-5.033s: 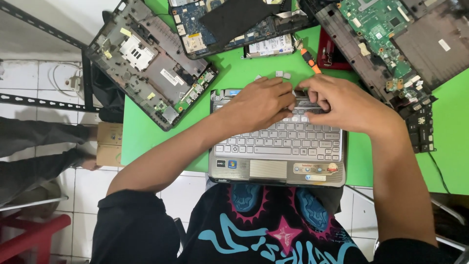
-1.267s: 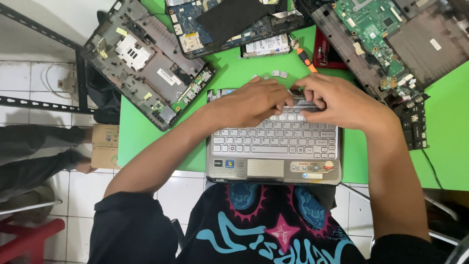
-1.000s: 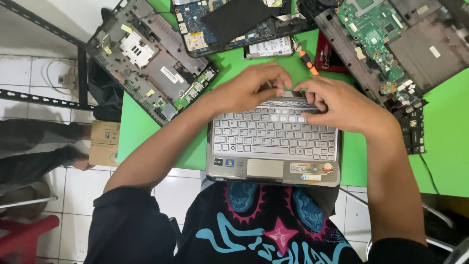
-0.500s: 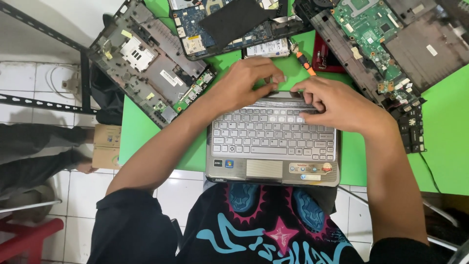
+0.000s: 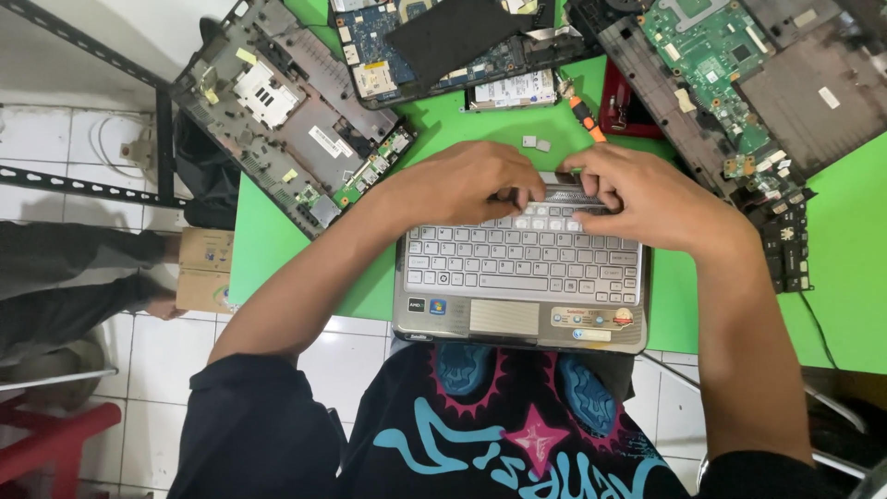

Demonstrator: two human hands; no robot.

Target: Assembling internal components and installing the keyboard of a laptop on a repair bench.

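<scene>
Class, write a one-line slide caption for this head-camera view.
Both hands, left hand and right hand, press the top edge of a silver laptop base on a green table.

Both forearms reach forward, left hand (image 5: 467, 185) and right hand (image 5: 647, 199) palm-down, fingers curled, nearly meeting.

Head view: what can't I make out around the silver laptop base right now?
- Top keyboard row of the silver laptop base: covered by left hand and right hand.
- What the fingertips grip: hidden under them.
- Two small grey bits: too small to identify.
- Green circuit board: cut off by the top edge.
</scene>
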